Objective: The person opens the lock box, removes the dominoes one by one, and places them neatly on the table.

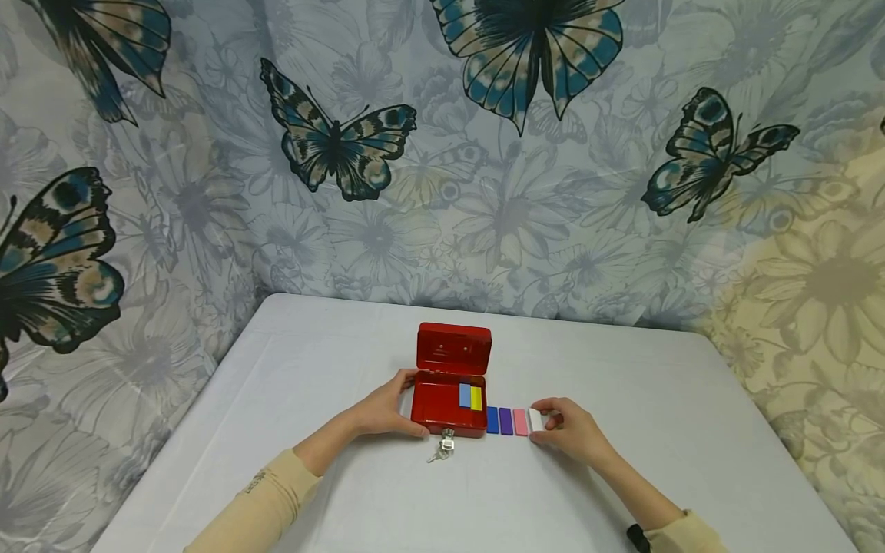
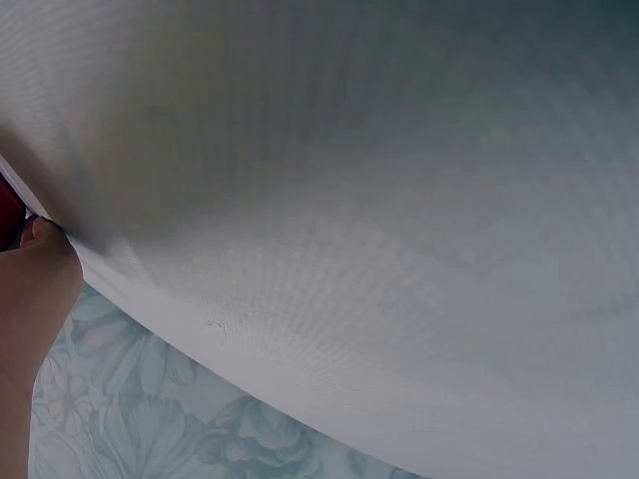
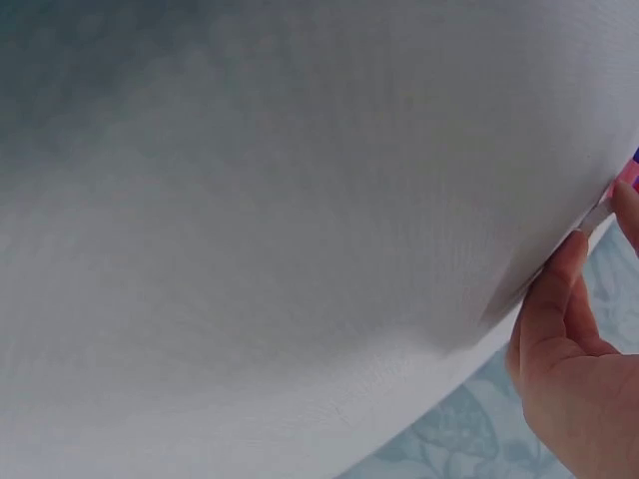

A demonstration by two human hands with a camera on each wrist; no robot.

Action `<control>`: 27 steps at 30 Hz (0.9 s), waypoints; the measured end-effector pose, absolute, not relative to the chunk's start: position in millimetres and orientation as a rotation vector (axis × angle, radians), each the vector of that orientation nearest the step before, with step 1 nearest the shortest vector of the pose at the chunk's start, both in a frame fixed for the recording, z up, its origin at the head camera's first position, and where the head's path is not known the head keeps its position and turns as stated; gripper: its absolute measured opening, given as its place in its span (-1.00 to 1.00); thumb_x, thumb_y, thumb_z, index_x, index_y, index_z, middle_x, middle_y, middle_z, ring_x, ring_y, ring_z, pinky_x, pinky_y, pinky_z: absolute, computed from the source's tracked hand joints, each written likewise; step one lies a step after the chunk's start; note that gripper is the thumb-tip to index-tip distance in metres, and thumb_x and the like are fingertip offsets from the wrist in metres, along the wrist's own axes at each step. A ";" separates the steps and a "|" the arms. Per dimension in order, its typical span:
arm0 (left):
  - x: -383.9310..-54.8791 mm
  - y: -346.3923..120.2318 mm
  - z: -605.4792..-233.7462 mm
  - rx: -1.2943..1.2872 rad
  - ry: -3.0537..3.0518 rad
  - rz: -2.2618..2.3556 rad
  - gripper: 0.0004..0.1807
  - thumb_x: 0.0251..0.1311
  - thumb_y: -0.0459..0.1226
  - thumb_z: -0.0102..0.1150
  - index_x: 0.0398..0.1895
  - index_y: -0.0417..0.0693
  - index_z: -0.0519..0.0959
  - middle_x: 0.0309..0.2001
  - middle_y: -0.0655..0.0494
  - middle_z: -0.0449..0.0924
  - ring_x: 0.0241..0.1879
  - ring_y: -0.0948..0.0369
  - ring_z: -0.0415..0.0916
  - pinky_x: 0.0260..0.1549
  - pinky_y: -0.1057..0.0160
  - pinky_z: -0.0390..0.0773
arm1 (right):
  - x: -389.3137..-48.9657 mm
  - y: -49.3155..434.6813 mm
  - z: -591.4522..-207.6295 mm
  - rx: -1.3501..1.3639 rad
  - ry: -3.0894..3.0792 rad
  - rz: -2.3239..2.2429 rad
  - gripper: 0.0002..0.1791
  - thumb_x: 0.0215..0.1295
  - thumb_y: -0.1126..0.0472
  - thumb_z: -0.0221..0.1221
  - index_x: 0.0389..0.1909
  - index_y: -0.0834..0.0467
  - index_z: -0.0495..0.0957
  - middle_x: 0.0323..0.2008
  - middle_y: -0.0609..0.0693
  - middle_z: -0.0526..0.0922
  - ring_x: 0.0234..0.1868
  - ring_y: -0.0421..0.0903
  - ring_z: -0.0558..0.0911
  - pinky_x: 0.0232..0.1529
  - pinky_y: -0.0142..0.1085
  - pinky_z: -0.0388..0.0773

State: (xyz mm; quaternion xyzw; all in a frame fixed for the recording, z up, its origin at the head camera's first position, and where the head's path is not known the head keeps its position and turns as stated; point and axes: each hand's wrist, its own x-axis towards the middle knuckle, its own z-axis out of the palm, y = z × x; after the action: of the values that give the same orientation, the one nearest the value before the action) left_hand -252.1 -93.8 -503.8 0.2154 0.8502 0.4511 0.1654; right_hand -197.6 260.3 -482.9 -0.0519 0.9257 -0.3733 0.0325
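Observation:
A red metal cash box (image 1: 432,395) stands on the white table with its lid (image 1: 454,349) raised. My left hand (image 1: 383,408) grips the box's left side, thumb at the front corner and fingers towards the back. Inside, at the right, lie a light blue block (image 1: 465,395) and a yellow block (image 1: 476,398) side by side. Between thumb and fingers, my right hand (image 1: 570,434) pinches a white block (image 1: 535,420) at the right end of a row. Leftward from it come a pink block (image 1: 520,422), a purple block (image 1: 506,421) and a blue block (image 1: 492,420) beside the box.
A small metal lock with keys (image 1: 445,444) is at the front of the box, over the white tabletop (image 1: 332,491). Butterfly-patterned fabric (image 1: 512,207) hangs behind the table and along its sides.

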 end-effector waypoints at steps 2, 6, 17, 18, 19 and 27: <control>-252.0 -94.0 -503.6 0.614 2.421 1.287 0.15 -0.19 0.01 0.57 0.45 -0.04 0.07 0.38 0.01 0.24 0.36 0.03 0.19 0.29 -0.08 0.28 | -198.0 260.1 -483.6 -0.163 2.856 -1.146 -0.50 -0.04 0.30 0.49 -0.02 0.26 0.59 -0.20 0.04 0.53 -0.31 -0.11 0.49 -0.38 -0.40 0.43; -251.5 -94.3 -502.8 0.617 2.419 1.292 0.15 -0.19 0.00 0.57 0.45 -0.05 0.07 0.38 0.00 0.23 0.36 0.02 0.19 0.29 -0.09 0.27 | -198.9 260.2 -484.8 -0.162 2.857 -1.142 -0.51 -0.03 0.30 0.48 -0.02 0.25 0.59 -0.23 0.03 0.51 -0.31 -0.12 0.47 -0.37 -0.40 0.43; -250.5 -93.7 -502.6 0.616 2.420 1.296 0.14 -0.20 -0.01 0.57 0.44 -0.04 0.08 0.39 0.00 0.23 0.38 0.04 0.17 0.31 -0.08 0.25 | -199.4 261.4 -484.8 -0.163 2.827 -1.174 -0.50 -0.03 0.34 0.46 0.00 0.26 0.58 -0.26 0.03 0.49 -0.29 -0.11 0.47 -0.37 -0.41 0.43; -250.5 -93.8 -502.7 0.616 2.419 1.294 0.14 -0.20 -0.01 0.57 0.43 -0.04 0.09 0.39 0.00 0.23 0.38 0.04 0.17 0.31 -0.08 0.25 | -199.3 261.6 -484.9 -0.163 2.825 -1.177 -0.50 -0.03 0.33 0.46 0.00 0.26 0.58 -0.25 0.03 0.49 -0.29 -0.11 0.47 -0.37 -0.41 0.43; -250.7 -93.9 -502.7 0.617 2.420 1.293 0.14 -0.20 -0.01 0.57 0.43 -0.04 0.09 0.39 0.00 0.23 0.38 0.04 0.17 0.31 -0.08 0.25 | -199.3 261.8 -485.0 -0.164 2.822 -1.179 -0.50 -0.02 0.33 0.46 0.00 0.25 0.58 -0.24 0.03 0.49 -0.29 -0.11 0.48 -0.37 -0.40 0.43; -252.1 -94.8 -503.0 0.626 2.411 1.299 0.14 -0.19 0.00 0.57 0.44 -0.05 0.08 0.39 0.00 0.23 0.37 0.03 0.17 0.30 -0.09 0.25 | -198.8 261.0 -485.0 -0.152 2.825 -1.178 -0.51 -0.02 0.33 0.46 0.00 0.24 0.59 -0.23 0.03 0.49 -0.27 -0.10 0.49 -0.37 -0.40 0.44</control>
State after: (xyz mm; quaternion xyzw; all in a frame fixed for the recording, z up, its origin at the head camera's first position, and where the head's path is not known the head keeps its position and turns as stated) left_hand -252.1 -94.8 -503.0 0.2197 0.8464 0.4560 0.1655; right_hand -198.8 261.0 -485.0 -0.0497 0.9212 -0.3841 0.0385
